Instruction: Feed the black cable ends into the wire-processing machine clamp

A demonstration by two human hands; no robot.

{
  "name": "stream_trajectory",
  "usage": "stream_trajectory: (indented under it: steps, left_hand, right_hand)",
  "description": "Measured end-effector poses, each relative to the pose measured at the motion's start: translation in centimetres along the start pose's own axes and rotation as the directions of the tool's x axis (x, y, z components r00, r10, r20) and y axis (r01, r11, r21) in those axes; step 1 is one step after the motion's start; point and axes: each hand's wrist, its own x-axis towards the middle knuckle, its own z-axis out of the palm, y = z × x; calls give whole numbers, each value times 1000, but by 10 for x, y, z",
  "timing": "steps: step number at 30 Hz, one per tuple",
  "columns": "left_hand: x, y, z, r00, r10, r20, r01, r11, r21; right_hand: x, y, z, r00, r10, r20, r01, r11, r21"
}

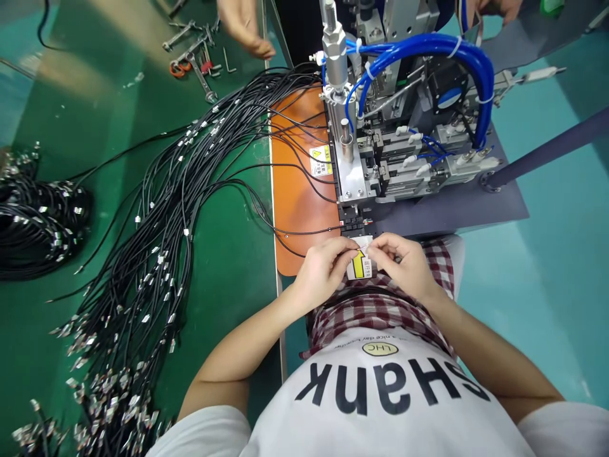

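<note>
My left hand point(323, 268) pinches the end of a black cable point(292, 252), which runs in from the orange plate. Its fingers hide most of the tip. My right hand point(403, 265) is closed in a pinch on thin wires point(363, 247) that come out of that end, just apart from the left fingertips. Beneath both hands is a white label with a yellow arrow point(359, 265). Just beyond them, another black cable point(314, 231) lies in a small black holder point(353, 225) at the machine's near edge, coloured wire ends sticking out on its right.
The machine point(349, 171) with blue air hoses point(428, 47) stands ahead. Many black cables point(190, 171) spread over the green table point(233, 254) and orange plate point(299, 209). A coiled bundle point(42, 222) lies left, wrenches point(202, 79) farther back. Another person's hands point(245, 28) appear at the top.
</note>
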Motion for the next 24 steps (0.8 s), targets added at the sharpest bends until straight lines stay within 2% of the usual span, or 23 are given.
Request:
stream_trajectory:
  steps: [3,9,11,15,18,20,22,24]
  left_hand:
    - [2,-2,1,1000,-11,-21,11,1000,-13]
    - [5,-5,3,999,-44,15,44,999,-22]
    - [3,-5,4,999,-32,39,33,999,-22]
    - [-4,-9,2,994,45,99,-44,999,-10]
    - [-12,-22,-6,998,64,-12,-60,975,212]
    - [-16,-35,-10,994,57,-95,-11,905,424]
    - [-19,-49,-11,994,49,-97,13,831,557]
    - [-22,-59,-10,997,41,-65,6,796,605]
  right_hand:
    - [3,4,-6,994,113,9,-113,982,151]
    - [10,4,-2,987,147,57,-158,940,302]
    - [9,4,1,990,125,68,-139,953,268]
    - [-1,6,4,997,-24,67,25,1000,-14]
    - [-11,9,6,989,-129,77,138,981,-136]
    - [-17,12,8,987,-141,76,151,977,-149]
    - [-21,14,9,988,-130,86,142,980,-143]
    - [-23,16,10,987,-123,100,136,982,-134]
